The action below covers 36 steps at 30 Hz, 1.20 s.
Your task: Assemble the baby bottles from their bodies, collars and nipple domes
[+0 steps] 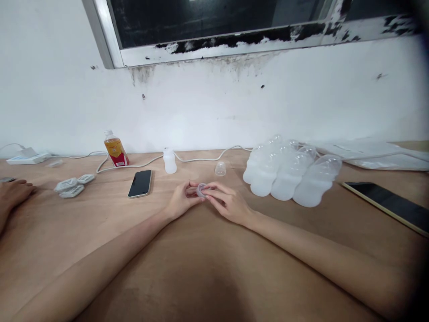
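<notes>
Between my two hands is a small translucent ring (201,189), which looks like a bottle collar. My left hand (184,197) grips its left side with thumb and fingers. From the other side, my right hand (229,202) closes its fingertips on the ring's rim and partly covers it. Behind them a clear dome cap (220,168) sits on the table. An uncapped frosted white bottle (170,162) stands upright farther back, left of the cap. To the right, several frosted bottles (284,179) with clear dome caps stand close together.
On the left are a phone (140,184), a drink bottle (116,150), several small white pieces (72,185) and another person's hand (18,192). A white cable (201,159) runs along the back to a power strip (28,158). A large phone (389,203) and plastic bags (375,154) lie right.
</notes>
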Each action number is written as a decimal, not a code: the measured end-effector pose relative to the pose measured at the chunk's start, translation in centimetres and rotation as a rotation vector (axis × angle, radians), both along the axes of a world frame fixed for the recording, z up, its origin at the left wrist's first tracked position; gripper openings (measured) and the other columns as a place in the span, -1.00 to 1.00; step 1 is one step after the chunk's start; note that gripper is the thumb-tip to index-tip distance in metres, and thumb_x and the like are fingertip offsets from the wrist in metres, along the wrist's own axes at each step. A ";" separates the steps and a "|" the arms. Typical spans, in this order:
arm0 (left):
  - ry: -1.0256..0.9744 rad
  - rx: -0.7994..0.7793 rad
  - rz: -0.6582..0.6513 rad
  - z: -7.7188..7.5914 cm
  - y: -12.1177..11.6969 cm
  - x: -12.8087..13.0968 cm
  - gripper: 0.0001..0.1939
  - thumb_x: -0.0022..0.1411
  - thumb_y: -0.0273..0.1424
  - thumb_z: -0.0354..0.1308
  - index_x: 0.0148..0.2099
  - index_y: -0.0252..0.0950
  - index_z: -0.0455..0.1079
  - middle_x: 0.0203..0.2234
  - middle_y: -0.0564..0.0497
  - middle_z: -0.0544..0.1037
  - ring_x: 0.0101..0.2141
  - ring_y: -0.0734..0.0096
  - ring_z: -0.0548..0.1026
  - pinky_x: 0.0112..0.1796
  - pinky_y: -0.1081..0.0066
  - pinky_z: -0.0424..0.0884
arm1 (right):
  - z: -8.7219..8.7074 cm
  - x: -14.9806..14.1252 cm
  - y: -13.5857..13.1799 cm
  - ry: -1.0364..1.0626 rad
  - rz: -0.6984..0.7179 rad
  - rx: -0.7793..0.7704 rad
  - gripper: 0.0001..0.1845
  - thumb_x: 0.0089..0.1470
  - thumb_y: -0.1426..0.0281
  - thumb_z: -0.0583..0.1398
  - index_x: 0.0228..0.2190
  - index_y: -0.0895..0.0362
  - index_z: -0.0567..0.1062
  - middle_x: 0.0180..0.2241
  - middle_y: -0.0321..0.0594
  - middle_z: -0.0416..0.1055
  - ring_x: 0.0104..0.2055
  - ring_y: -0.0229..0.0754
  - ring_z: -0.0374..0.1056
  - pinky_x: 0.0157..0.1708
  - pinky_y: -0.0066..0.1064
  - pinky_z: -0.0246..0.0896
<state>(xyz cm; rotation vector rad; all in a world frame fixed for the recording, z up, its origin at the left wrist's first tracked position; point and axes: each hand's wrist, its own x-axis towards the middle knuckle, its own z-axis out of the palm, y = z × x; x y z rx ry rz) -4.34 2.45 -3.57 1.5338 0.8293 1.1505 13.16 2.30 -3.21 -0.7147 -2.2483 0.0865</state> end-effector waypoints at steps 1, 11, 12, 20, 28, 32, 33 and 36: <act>0.014 0.025 -0.001 0.0 0.0 0.0 -0.65 -0.12 -0.44 0.25 -0.29 -0.36 0.18 -0.27 -0.08 0.48 -0.20 0.31 0.44 -0.11 0.22 0.30 | 0.1 0.0 -0.1 0.003 -0.010 0.012 -0.76 0.06 0.42 0.01 -0.24 0.11 0.41 -0.20 -0.14 0.25 -0.22 -0.22 0.25 -0.26 -0.37 0.22; 0.306 0.414 0.048 0.4 -0.3 -0.7 -0.69 -0.05 -0.39 0.20 -0.22 -0.32 0.25 -0.17 -0.09 0.41 -0.12 0.32 0.35 -0.05 0.25 0.20 | -0.2 -0.6 0.6 0.307 0.134 -0.667 -0.53 -0.03 0.37 0.09 -0.05 0.15 0.13 -0.18 -0.09 0.26 -0.25 -0.23 0.30 -0.35 -0.36 0.28; 0.335 0.447 0.055 0.4 -0.4 -0.6 -0.69 -0.03 -0.38 0.20 -0.20 -0.31 0.25 -0.16 -0.09 0.40 -0.11 0.33 0.35 -0.05 0.25 0.20 | -0.2 -0.6 0.7 0.315 0.160 -0.740 -0.55 -0.04 0.37 0.10 -0.06 0.15 0.17 -0.20 -0.11 0.29 -0.29 -0.24 0.31 -0.39 -0.38 0.29; 0.439 0.418 0.123 0.2 -0.5 -0.1 -0.73 0.07 -0.32 0.07 -0.17 -0.32 0.29 -0.33 -0.05 0.45 -0.32 0.41 0.42 -0.30 0.40 0.37 | -0.6 -0.4 1.5 0.411 0.141 -0.831 -0.68 -0.16 0.35 0.19 -0.28 0.17 0.40 -0.30 -0.19 0.29 -0.51 -0.36 0.25 -0.59 -0.48 0.24; 0.360 0.259 0.164 -0.6 -0.1 -0.1 -0.80 0.03 -0.38 0.09 -0.26 -0.37 0.31 -0.43 -0.03 0.48 -0.42 0.45 0.46 -0.39 0.46 0.40 | -0.3 -0.7 0.6 0.161 -0.011 -0.447 -0.71 0.03 0.34 0.04 -0.22 0.15 0.42 -0.36 -0.18 0.35 -0.38 -0.26 0.27 -0.42 -0.40 0.24; 0.312 0.198 0.164 -0.6 -0.1 0.7 -0.86 0.01 -0.40 0.10 -0.36 -0.38 0.27 -0.46 -0.02 0.46 -0.44 0.46 0.45 -0.39 0.44 0.40 | -0.1 -0.6 0.2 0.094 -0.082 -0.267 -0.75 0.04 0.39 0.03 -0.27 0.16 0.45 -0.44 -0.21 0.37 -0.45 -0.29 0.24 -0.41 -0.43 0.18; 0.295 0.185 0.156 -0.6 -0.1 0.9 -0.86 0.00 -0.40 0.10 -0.37 -0.38 0.25 -0.46 -0.02 0.46 -0.44 0.46 0.45 -0.39 0.43 0.40 | -0.1 -0.6 0.2 0.093 -0.088 -0.251 -0.75 0.04 0.41 0.03 -0.28 0.16 0.46 -0.45 -0.22 0.37 -0.47 -0.30 0.23 -0.43 -0.45 0.17; 0.277 0.186 0.135 -0.8 0.0 1.2 -0.84 0.02 -0.37 0.10 -0.37 -0.37 0.24 -0.46 -0.01 0.45 -0.44 0.45 0.45 -0.39 0.42 0.39 | -0.1 -0.4 0.3 0.087 -0.104 -0.242 -0.76 0.03 0.42 0.03 -0.30 0.15 0.47 -0.48 -0.23 0.36 -0.48 -0.29 0.23 -0.44 -0.45 0.16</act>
